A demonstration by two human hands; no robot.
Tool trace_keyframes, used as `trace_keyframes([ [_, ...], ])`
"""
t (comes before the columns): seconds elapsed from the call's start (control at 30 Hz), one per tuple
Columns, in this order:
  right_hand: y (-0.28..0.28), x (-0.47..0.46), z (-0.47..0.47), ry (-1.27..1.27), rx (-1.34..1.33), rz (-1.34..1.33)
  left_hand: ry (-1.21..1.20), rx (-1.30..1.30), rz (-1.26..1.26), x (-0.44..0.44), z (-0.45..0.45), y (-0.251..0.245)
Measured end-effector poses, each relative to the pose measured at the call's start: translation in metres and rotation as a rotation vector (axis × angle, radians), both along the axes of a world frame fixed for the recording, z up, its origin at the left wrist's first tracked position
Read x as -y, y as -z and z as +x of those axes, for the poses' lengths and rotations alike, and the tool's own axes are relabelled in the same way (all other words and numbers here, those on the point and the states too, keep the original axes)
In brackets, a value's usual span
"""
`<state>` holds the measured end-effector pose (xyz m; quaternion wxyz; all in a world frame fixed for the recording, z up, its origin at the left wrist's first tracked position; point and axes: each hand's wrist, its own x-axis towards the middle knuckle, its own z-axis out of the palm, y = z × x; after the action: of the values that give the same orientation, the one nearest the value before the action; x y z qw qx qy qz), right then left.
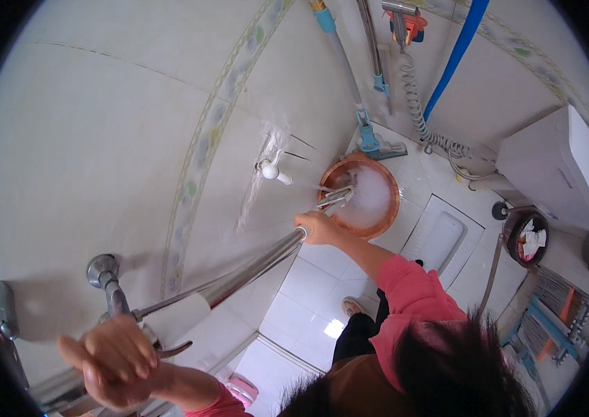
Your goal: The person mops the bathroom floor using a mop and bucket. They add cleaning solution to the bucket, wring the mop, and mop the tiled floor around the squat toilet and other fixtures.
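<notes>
My right hand is wrapped around the metal pole of a mop. At the lower left, my left hand is closed at the upper end of the pole, beside a white sleeve and a curved lever; part of its grip is hidden. The mop's head dips into an orange-brown basin holding foamy water. Water runs from a white wall tap towards the basin.
Behind the basin a floor brush leans by the wall. A blue hose and a spray gun with coiled hose hang there. A squat toilet is set in the tiled floor, near a waste bin. A metal shower valve juts from the left wall.
</notes>
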<state>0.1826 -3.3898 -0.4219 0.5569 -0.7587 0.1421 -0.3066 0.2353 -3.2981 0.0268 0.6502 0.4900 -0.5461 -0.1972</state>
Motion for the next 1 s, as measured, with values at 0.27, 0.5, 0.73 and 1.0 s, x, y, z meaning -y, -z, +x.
trace_keyframes([
  [0.27,0.089,-0.01,0.003,0.107,0.024,0.007,0.326,-0.106,-0.094,0.018,-0.004,0.013],
  [0.5,0.112,-0.001,0.012,0.186,-0.144,0.13,0.223,-0.11,-0.073,0.03,0.012,0.012],
  [0.73,-0.125,-0.035,-0.001,0.231,0.201,0.033,0.099,-0.122,-0.223,0.006,0.002,0.015],
  [1.0,-0.235,-0.025,-0.024,0.138,0.35,-0.011,0.271,-0.056,-0.085,0.018,-0.017,0.011],
])
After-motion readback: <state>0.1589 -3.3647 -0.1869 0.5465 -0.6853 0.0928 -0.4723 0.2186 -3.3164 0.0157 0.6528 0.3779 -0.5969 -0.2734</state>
